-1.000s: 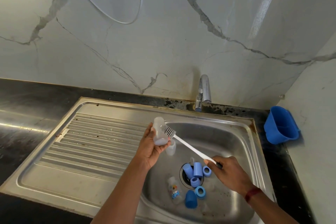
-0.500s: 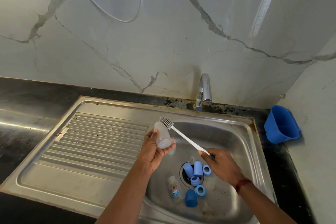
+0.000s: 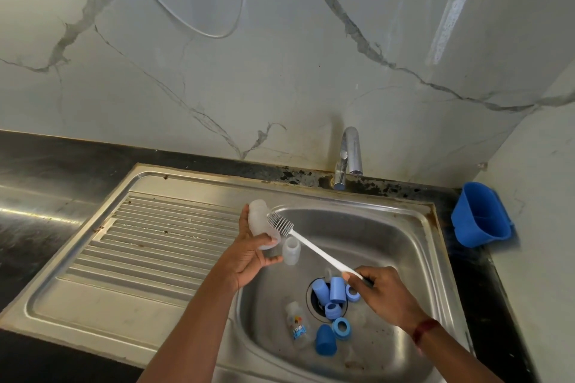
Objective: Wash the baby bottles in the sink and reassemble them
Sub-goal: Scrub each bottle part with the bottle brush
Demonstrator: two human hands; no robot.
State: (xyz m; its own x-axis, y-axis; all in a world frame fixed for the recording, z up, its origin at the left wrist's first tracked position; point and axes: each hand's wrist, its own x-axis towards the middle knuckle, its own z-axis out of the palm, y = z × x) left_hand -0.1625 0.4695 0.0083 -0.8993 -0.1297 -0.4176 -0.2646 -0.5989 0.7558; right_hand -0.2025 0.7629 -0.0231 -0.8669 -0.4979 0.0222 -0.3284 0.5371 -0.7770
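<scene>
While my left hand [image 3: 249, 261] curls round the lower part of a clear bottle [image 3: 259, 219], held above the left edge of the sink [image 3: 429, 258], my right hand [image 3: 384, 295] grips the far end of the white brush [image 3: 320, 253]. The bristle head sits at the bottle's side, touching as far as I can tell. The bottle looks like thin empty plastic: light, fairly stiff, likely slick when wet, not fragile. Best hold is round the body, thumb opposite fingers. The brush handle is long and thin and probably flexes. Another clear bottle [image 3: 292, 250] stands in the basin just beside my left fingers. A labelled one [image 3: 297, 325] lies by the drain among blue caps [image 3: 337, 289] and rings [image 3: 340, 325].
</scene>
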